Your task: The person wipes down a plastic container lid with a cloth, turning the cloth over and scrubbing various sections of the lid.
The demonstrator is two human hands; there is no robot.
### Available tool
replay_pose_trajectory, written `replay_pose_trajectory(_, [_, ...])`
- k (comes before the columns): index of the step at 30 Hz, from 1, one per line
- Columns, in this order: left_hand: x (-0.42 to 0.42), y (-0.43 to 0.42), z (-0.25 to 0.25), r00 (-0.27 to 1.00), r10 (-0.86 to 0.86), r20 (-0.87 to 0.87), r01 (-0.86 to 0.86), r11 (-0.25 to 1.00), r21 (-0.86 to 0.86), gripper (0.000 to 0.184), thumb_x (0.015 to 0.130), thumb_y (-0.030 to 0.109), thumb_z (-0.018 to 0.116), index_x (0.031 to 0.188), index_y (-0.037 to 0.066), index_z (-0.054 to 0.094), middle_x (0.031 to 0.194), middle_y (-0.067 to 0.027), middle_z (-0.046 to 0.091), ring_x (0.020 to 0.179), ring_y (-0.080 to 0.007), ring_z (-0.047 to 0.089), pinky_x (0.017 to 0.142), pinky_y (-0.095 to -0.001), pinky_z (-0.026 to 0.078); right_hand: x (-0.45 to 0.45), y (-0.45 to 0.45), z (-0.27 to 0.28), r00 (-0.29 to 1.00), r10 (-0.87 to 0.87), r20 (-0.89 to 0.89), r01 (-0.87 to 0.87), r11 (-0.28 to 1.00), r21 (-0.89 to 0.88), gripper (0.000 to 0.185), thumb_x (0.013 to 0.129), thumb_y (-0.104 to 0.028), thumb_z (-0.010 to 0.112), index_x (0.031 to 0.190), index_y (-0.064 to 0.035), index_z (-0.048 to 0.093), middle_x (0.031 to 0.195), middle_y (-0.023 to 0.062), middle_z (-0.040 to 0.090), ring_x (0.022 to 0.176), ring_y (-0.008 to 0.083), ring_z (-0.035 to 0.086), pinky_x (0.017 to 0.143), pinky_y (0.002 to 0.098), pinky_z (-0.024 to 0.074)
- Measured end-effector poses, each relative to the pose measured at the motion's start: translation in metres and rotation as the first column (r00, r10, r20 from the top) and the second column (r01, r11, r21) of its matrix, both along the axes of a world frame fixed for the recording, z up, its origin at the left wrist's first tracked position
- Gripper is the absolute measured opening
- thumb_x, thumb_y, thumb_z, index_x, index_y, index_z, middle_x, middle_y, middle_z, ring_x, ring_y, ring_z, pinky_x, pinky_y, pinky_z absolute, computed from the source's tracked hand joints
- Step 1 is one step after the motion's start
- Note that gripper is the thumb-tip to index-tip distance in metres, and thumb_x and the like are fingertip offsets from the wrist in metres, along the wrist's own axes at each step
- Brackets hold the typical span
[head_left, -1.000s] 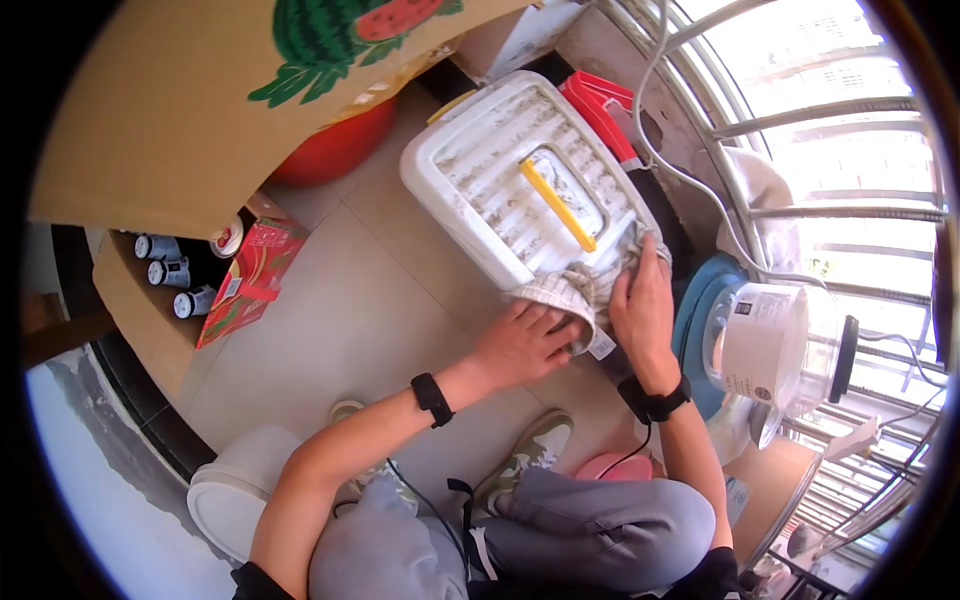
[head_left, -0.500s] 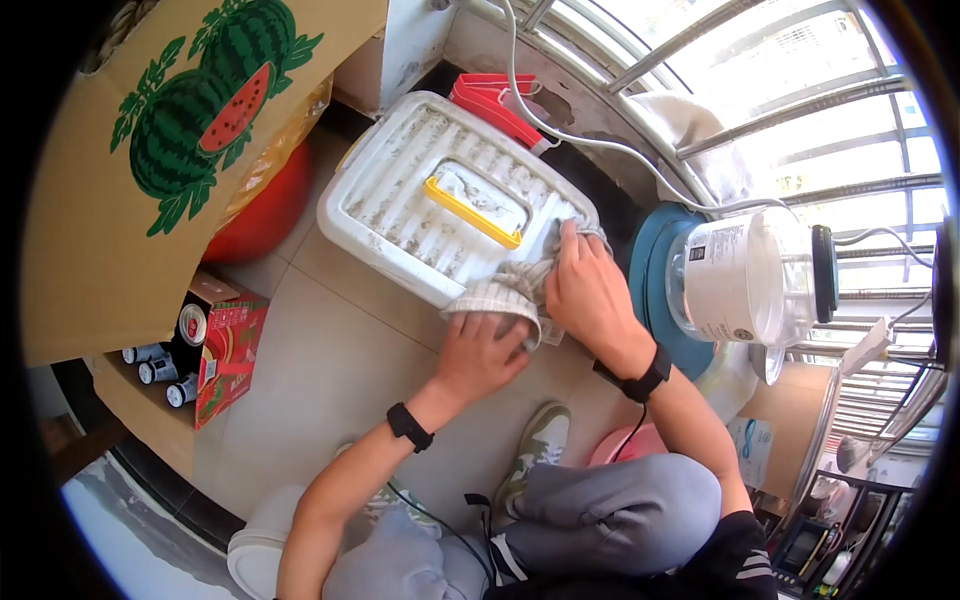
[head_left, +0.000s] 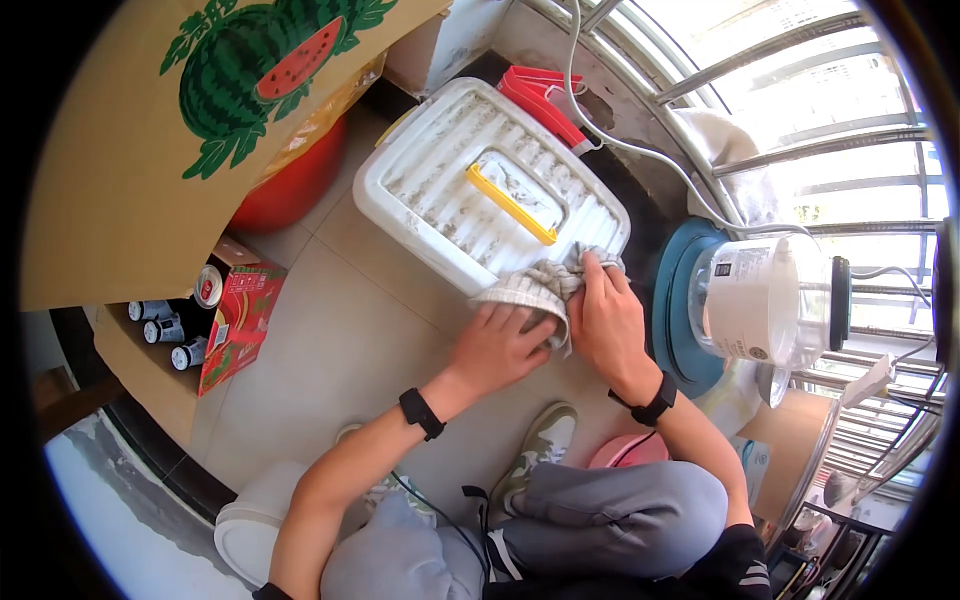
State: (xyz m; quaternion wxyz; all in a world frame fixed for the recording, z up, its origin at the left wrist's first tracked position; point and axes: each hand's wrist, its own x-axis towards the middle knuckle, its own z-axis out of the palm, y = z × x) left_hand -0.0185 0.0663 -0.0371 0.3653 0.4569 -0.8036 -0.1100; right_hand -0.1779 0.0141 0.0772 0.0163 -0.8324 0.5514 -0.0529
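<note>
A white plastic storage box [head_left: 425, 205] with a ribbed, dirt-smeared lid stands on the floor ahead of me. Its yellow handle [head_left: 512, 205] lies in the lid's recess. At the near right corner of the lid, a bunched grey-white ribbed cloth [head_left: 528, 288] drapes over the edge. My left hand [head_left: 497, 350] grips the hanging end, fingers curled against it. My right hand [head_left: 607, 325] is closed on the other end, with its fingertips pressing the cloth at the lid's corner. The cloth hides that part of the rim.
On the left are a watermelon-printed carton [head_left: 110, 200], a red rounded container [head_left: 295, 185] and a red box [head_left: 240, 325] beside several cans. A clear plastic jar [head_left: 760, 300] and a blue round object [head_left: 685, 310] stand right, by the barred window. A white cable [head_left: 640, 150] runs behind the box.
My view has shifted, so the box and window sit further right and the carton reaches lower out of frame. Both hands keep their hold on the cloth at the same lid corner.
</note>
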Motion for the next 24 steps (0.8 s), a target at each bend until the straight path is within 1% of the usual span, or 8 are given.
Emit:
replay_pose_trajectory(4, [0.0,-0.001,0.004,1.0,-0.014,-0.026,0.014,1.0,0.02,0.041,0.075,0.034,0.078,0.112,0.023,0.066,0.117,-0.0084,0.054,0.119,-0.0291,0.051,0.103,-0.0456,0.039,-0.006,-0.003,-0.013,1.0,-0.011,0.016,0.013,0.993,-0.121,0.044,0.081,-0.005,0.066,0.122,0.0081,0.059,0.089,0.0208,0.066,0.081,0.0336,0.065,0.071,0.0411,0.0548])
replay_pose_trajectory(7, [0.005,-0.001,0.014,0.997,-0.047,-0.066,0.053,0.995,0.083,0.042,0.074,0.03,0.08,0.111,0.02,0.066,0.117,-0.009,0.055,0.119,-0.0294,0.051,0.103,-0.046,0.039,-0.005,-0.001,-0.008,0.99,-0.078,0.12,0.092,0.99,-0.11,0.038,0.084,-0.004,0.066,0.121,0.0027,0.062,0.09,0.0187,0.067,0.079,0.0332,0.066,0.069,0.0419,0.0548])
replay_pose_trajectory(11, [0.013,-0.004,0.029,0.982,-0.061,-0.18,0.079,0.993,0.091,0.038,0.075,0.023,0.077,0.109,0.013,0.066,0.116,-0.009,0.058,0.115,-0.0291,0.054,0.1,-0.0447,0.041,-0.004,-0.001,0.003,0.933,-0.182,0.31,0.183,0.983,0.026,0.035,0.088,-0.004,0.066,0.123,-0.0022,0.062,0.1,0.0185,0.069,0.086,0.0347,0.069,0.071,0.0417,0.0558])
replay_pose_trajectory(15, [0.021,-0.003,0.039,0.923,-0.05,-0.383,0.066,0.997,0.029,0.03,0.079,0.016,0.075,0.105,0.006,0.067,0.113,-0.0119,0.063,0.106,-0.0325,0.061,0.092,-0.045,0.048,-0.008,0.001,-0.006,0.904,-0.184,0.385,0.197,0.98,0.006,0.036,0.087,-0.004,0.067,0.123,-0.0017,0.062,0.104,0.0202,0.068,0.091,0.0348,0.069,0.079,0.0399,0.0556])
replay_pose_trajectory(18, [0.025,0.005,0.051,0.747,0.062,-0.662,0.034,0.991,0.132,0.024,0.086,0.016,0.072,0.105,0.003,0.068,0.107,-0.016,0.065,0.094,-0.0378,0.064,0.082,-0.0417,0.053,-0.009,0.003,-0.009,0.843,-0.221,0.489,0.218,0.974,0.064,0.037,0.087,-0.004,0.068,0.123,-0.0012,0.062,0.105,0.0199,0.068,0.094,0.0325,0.068,0.085,0.0377,0.0543])
replay_pose_trajectory(19, [0.028,0.006,0.059,0.652,0.114,-0.75,0.006,0.988,0.156,0.023,0.097,0.018,0.064,0.11,-0.001,0.066,0.103,-0.0139,0.067,0.084,-0.0303,0.066,0.073,-0.0352,0.053,-0.008,0.004,-0.009,0.813,-0.238,0.531,0.215,0.971,0.106,0.037,0.087,-0.004,0.068,0.123,-0.0008,0.062,0.105,0.0195,0.068,0.094,0.0312,0.068,0.086,0.0371,0.0536])
replay_pose_trajectory(22, [0.035,0.012,0.086,0.288,0.362,-0.886,-0.033,0.929,0.369,0.026,0.103,0.019,0.057,0.113,-0.003,0.064,0.104,-0.0089,0.068,0.087,-0.0169,0.063,0.076,-0.0299,0.05,0.0,0.011,-0.005,0.756,-0.245,0.608,0.181,0.97,0.165,0.037,0.088,-0.006,0.069,0.124,0.0003,0.062,0.105,0.0183,0.068,0.096,0.0287,0.067,0.088,0.0362,0.0524])
replay_pose_trajectory(24, [0.04,0.007,0.092,0.133,0.372,-0.918,-0.067,0.928,0.367,0.026,0.104,0.019,0.055,0.115,-0.004,0.063,0.109,-0.0087,0.067,0.095,-0.0142,0.062,0.085,-0.0307,0.049,0.006,0.016,-0.004,0.734,-0.241,0.635,0.158,0.97,0.185,0.037,0.09,-0.008,0.068,0.124,0.0008,0.061,0.106,0.018,0.068,0.097,0.0283,0.067,0.09,0.0364,0.0518])
